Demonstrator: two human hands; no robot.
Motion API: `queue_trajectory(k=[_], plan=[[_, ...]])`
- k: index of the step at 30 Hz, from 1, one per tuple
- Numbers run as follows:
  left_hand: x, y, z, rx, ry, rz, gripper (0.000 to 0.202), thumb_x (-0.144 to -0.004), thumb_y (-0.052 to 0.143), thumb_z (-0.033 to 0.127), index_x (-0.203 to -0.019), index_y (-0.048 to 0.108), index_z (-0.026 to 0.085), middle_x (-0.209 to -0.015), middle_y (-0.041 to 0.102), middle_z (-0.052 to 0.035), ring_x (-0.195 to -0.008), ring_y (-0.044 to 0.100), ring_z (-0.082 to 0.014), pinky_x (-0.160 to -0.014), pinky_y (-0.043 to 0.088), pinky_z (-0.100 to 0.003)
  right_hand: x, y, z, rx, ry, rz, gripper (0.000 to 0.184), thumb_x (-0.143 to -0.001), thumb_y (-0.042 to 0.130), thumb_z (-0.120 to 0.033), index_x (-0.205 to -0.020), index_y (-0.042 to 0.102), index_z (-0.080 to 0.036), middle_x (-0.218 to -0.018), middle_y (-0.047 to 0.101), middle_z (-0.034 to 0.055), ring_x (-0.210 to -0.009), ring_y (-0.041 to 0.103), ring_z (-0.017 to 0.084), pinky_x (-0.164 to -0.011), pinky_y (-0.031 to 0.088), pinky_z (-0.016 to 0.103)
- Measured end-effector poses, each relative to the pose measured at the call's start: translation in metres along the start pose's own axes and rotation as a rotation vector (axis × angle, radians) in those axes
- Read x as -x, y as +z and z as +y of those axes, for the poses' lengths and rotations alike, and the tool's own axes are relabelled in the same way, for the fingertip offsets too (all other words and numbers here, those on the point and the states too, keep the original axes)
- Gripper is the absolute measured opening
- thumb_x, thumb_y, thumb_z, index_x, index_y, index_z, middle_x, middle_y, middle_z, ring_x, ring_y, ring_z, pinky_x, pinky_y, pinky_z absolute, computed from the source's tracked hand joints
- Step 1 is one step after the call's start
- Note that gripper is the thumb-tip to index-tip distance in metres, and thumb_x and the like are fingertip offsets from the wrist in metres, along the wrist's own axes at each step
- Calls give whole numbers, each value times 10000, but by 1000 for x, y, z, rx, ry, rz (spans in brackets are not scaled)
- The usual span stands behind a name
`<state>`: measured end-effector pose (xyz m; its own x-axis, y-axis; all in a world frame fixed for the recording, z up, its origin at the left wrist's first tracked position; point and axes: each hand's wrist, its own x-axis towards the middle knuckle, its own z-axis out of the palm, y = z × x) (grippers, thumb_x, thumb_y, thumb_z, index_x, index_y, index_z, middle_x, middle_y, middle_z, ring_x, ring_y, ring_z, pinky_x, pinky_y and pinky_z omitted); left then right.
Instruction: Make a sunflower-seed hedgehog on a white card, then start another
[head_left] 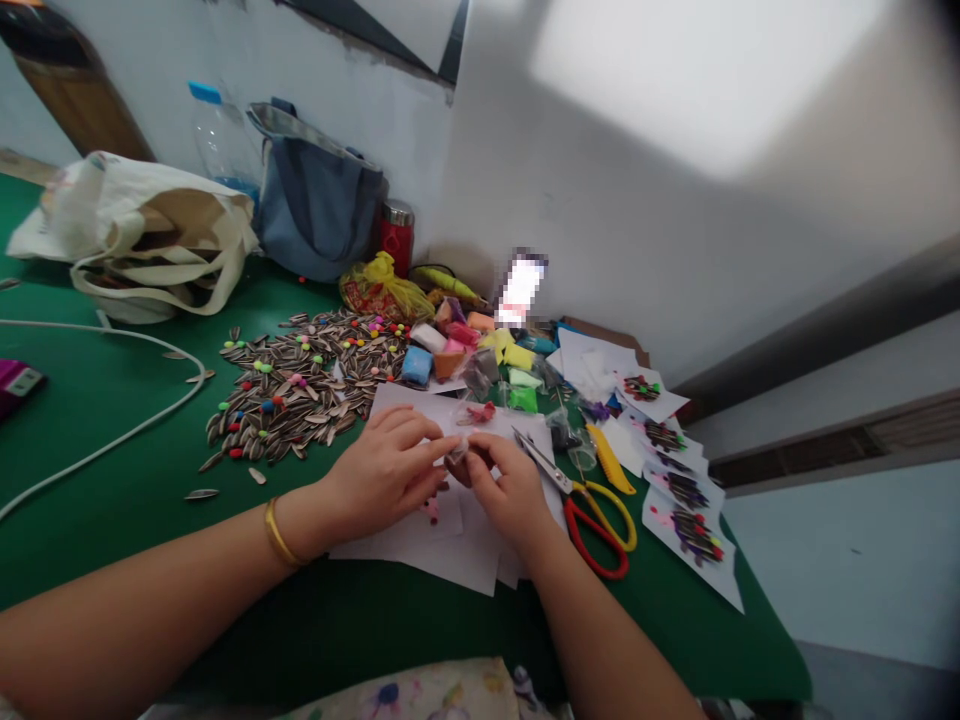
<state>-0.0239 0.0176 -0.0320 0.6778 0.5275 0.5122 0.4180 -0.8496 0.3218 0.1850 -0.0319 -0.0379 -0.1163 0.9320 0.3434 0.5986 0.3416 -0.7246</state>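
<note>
My right hand (510, 490) is closed, thumb and fingers pinching a small brown lump in what looks like clear wrap (456, 455). From the other side, my left hand (390, 470) reaches its fingertips to the same wrapped lump and pinches its edge; part of the grip is hidden. Both hands are above white paper sheets (465, 560). On a smaller sheet under the fingers, pink shapes (431, 510) are partly covered. A reddish piece in clear wrap (478, 412) rests on the paper just beyond. Scissors (577, 500) with red and yellow handles lie beside my right hand.
Striped sunflower seeds with coloured beads (300, 385) are heaped at left. Colourful clay packets (450, 350) and a phone (521, 288) sit behind the paper. A yellow cutter (611, 458) and seed-decorated cards (694, 535) lie right. Bags (315, 190) and a white cable (112, 455) are left.
</note>
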Motion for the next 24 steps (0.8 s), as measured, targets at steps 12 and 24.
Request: queue_trajectory(k=[12,24], plan=[[-1,-12,-17,0,-289,-269,585,-778,662,646,-1179,687,222,-1205,639,-102,-1116,576,-292,-965,422,-420,-14,-51,53,683,159,163,284,-894,524,-230,-1119,688,-172,-1161,677,123,-1077,566,290,-962,404,435],[14,5,-23,-59,-96,-494,1004,-687,671,729,-1517,340,271,-1565,405,-106,-1445,343,-305,-1199,10,-502,-1,-23,23,716,13,-237,127,-923,589,-291,-968,677,-212,-947,666,57,-894,591,208,-763,411,301]])
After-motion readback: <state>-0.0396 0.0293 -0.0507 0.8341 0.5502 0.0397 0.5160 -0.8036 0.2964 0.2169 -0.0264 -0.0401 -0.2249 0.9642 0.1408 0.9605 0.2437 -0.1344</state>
